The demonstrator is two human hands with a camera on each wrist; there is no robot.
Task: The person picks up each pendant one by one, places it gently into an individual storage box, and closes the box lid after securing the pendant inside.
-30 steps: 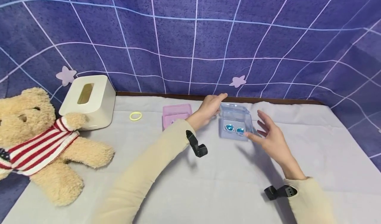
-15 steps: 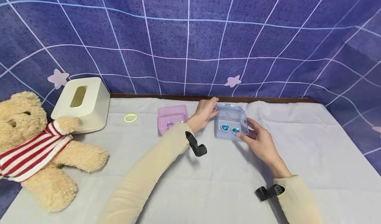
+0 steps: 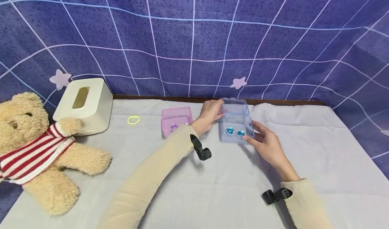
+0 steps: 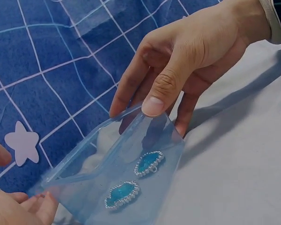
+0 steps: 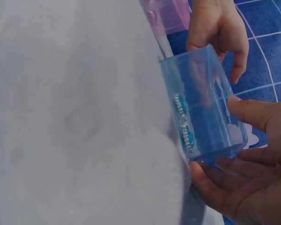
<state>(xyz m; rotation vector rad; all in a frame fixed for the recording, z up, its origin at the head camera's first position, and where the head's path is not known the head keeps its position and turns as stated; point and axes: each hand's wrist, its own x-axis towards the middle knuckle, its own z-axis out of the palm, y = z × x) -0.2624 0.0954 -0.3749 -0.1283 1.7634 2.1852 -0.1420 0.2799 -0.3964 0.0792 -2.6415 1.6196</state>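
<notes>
A translucent blue plastic box [image 3: 237, 121] stands on the cloth with its hinged lid [image 3: 235, 106] tilted back. Inside lie two teal gem charms [image 4: 122, 194] with silver beaded borders; a small loop shows on one. My left hand [image 3: 209, 112] holds the lid's left edge near its upper corner; part of its fingers is hidden behind the lid. On the opposite side, my right hand [image 3: 267, 144] grips the box by its right wall, thumb toward the front corner. Left of my left hand sits an open pink box [image 3: 170, 122] with purple gems, partly covered by my forearm.
A yellow ring [image 3: 133, 120] lies left of the pink box. Farther left are a cream tissue box [image 3: 103, 107] and a teddy bear [image 3: 85, 154] in a striped shirt. A purple grid curtain [image 3: 176, 36] hangs behind the table's back edge.
My right hand has come in from the right and taken hold of the blue box. With my left hand at its edge, the lid has swung farther back. The head view shifted slightly.
</notes>
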